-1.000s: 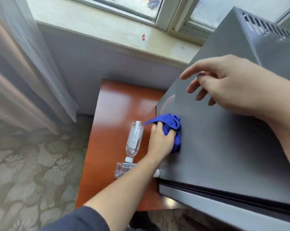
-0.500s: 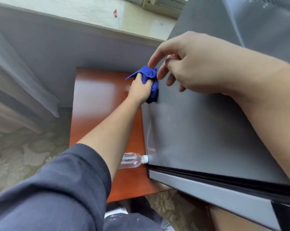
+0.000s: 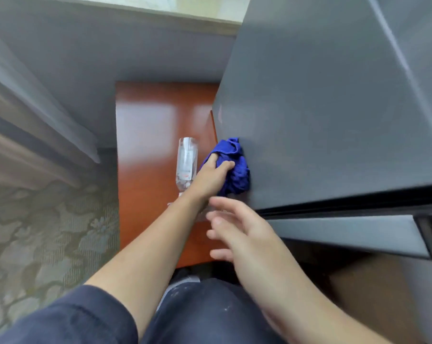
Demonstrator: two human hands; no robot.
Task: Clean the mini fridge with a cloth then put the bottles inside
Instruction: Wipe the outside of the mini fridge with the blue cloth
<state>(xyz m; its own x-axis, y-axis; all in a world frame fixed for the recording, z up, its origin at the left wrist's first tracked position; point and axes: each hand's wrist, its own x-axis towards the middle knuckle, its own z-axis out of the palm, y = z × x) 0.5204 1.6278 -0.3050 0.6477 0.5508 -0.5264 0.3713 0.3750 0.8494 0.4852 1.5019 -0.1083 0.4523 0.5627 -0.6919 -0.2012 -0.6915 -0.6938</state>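
Nearest, our right hand [image 3: 237, 234] hangs with fingers spread, holding nothing. Just beyond it our left hand [image 3: 210, 180] clutches the blue cloth [image 3: 236, 170] against the mini fridge [image 3: 321, 120]; a bottle [image 3: 186, 162] lies just left of that grip.

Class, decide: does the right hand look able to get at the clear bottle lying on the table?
Probably not directly: the right hand is open and free, but the left hand, gripping the blue cloth, and its forearm cross between it and the bottle.
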